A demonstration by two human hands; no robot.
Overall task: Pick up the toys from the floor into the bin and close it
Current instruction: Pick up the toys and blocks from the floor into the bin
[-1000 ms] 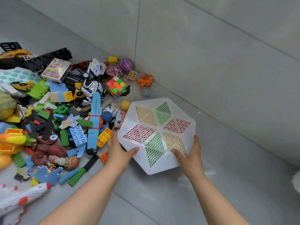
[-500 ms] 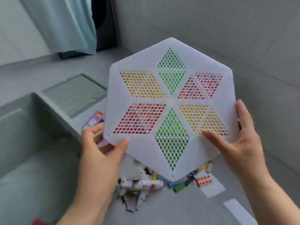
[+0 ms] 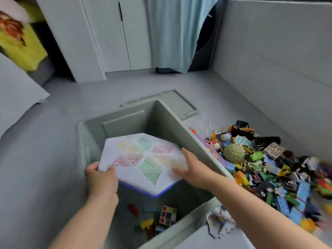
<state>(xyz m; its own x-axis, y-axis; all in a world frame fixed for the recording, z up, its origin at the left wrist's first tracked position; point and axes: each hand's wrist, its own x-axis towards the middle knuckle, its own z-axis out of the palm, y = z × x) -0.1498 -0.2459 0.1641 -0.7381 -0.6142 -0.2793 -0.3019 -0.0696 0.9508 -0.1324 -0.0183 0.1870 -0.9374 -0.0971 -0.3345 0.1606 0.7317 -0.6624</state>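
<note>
One bin [image 3: 188,141], one lid [image 3: 179,103] and one hexagonal mesh board [image 3: 143,159] are counted. One puzzle cube [image 3: 168,215] and one green ball [image 3: 233,152] are noted. The toy pile [image 3: 269,168] is too blurred for counting.

Your white hexagonal board [image 3: 136,170] shows red, green and yellow lattice diamonds above a blue underside; the bin [image 3: 170,126] is pale grey-green, the curtain [image 3: 170,33] light blue.
</note>
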